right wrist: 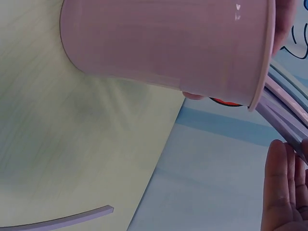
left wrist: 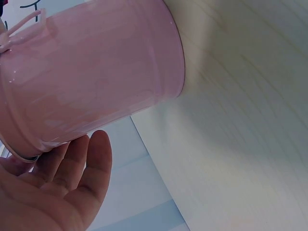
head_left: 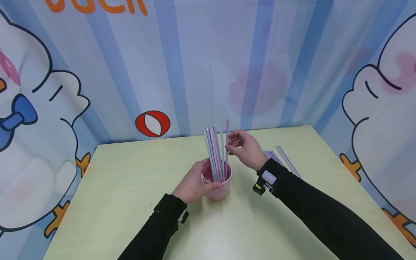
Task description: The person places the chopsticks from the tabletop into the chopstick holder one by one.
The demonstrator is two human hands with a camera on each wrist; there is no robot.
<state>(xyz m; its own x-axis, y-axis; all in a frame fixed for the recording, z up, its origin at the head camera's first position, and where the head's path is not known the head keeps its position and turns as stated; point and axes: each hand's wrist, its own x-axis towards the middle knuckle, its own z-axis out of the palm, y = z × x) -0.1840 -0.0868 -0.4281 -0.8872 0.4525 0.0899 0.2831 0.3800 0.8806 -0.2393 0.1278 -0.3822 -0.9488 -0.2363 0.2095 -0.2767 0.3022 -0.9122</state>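
Observation:
A small pink bucket (head_left: 218, 195) stands upright on the table, holding a bundle of thin lavender, pink and pale blue straws (head_left: 213, 153). My left hand (head_left: 194, 185) grips the bucket at its rim, thumb across the front and fingers round the left side. In the left wrist view those fingers (left wrist: 98, 159) show beside the rim, near the bucket's handle (left wrist: 24, 21). With thumb and fingertips my right hand (head_left: 244, 148) pinches a lavender straw (head_left: 227, 126), upright at the right of the bundle. The straw's lower end is down inside the bucket.
More lavender straws (head_left: 287, 160) lie on the table (head_left: 136, 173) at the right, partly behind my right forearm. A printed curtain (head_left: 208, 72) with blue stripes and cartoon figures surrounds the table's back and sides.

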